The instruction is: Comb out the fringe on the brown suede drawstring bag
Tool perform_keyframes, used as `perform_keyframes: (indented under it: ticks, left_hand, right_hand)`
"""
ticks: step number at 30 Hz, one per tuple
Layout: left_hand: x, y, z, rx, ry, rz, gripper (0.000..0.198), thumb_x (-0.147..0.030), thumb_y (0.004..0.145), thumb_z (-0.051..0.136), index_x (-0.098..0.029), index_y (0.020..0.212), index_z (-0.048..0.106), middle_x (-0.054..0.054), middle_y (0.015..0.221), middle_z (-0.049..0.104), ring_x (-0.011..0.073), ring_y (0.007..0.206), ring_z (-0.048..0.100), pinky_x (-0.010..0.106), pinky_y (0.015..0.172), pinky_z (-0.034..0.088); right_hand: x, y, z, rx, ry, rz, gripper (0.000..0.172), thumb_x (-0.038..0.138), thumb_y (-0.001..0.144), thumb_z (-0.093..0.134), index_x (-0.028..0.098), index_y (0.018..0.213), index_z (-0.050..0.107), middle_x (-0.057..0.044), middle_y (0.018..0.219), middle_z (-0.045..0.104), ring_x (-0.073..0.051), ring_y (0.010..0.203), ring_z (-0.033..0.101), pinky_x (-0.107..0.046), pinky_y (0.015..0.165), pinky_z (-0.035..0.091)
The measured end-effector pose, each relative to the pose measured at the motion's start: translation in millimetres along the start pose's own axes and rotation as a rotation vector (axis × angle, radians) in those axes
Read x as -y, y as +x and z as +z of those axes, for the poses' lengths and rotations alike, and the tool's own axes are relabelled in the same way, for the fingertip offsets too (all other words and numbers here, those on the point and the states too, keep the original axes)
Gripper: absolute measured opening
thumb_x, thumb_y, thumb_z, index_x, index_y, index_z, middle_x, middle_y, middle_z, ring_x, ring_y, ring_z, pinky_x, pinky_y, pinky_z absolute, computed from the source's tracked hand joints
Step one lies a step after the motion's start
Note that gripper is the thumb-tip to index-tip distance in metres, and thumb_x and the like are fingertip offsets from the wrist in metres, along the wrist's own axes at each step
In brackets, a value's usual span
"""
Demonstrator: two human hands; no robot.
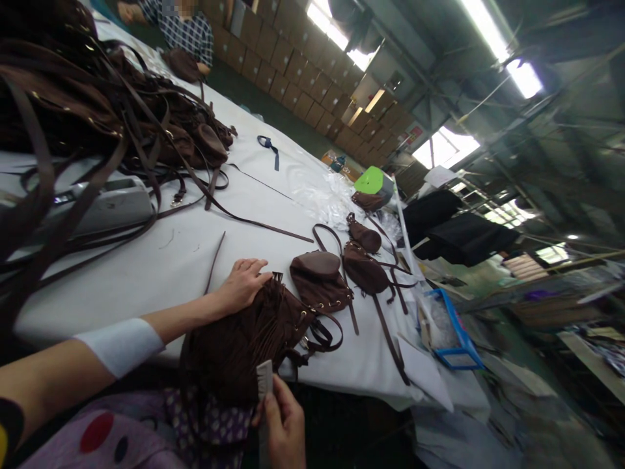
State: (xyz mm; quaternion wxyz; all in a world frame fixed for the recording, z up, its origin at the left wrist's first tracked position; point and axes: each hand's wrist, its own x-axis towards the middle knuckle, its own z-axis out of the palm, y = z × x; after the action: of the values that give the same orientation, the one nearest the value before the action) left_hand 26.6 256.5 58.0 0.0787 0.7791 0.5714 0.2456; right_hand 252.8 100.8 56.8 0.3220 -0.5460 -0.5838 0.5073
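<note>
R grip (284, 420) holds comb (264, 378); L grip (243, 284) on bag (222, 358), table's near edge (344, 378), hold unclear. Caution: fast comb pull may snag fringe (266, 316).

The white table (263, 249) carries heaped brown bags (73, 98) and a blue strap (276, 161). A fringed bag (244, 332) lies at its edge.

Wears a smooth, wide white band (122, 345) of uncertain material around the left forearm (188, 318), and farther up, a rounded black sleeve edge with yellow (10, 423). Below, shows pale lilac cloth (63, 436) printed with a big red spot (96, 432) and a dark blue oval (121, 449), beside deeper purple cloth with pale dots (229, 426).
</note>
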Motion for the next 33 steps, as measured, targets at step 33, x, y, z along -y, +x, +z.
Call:
perform_keyframes:
  ticks: [33]
  left_hand:
    - [-12,-51,-0.4,0.19,-0.703,0.077,0.028,-0.03,0.093,0.046,-0.016,0.075,0.061,0.001,0.072,0.057,0.0131,0.069,0.054,0.024,0.064,0.04]
  right_hand:
    - [15,98,20,0.139,-0.49,-0.322,0.048,0.017,0.084,0.053,0.024,0.131,0.054,-0.006,0.114,0.068,-0.022,0.102,0.064,-0.032,0.091,0.048]
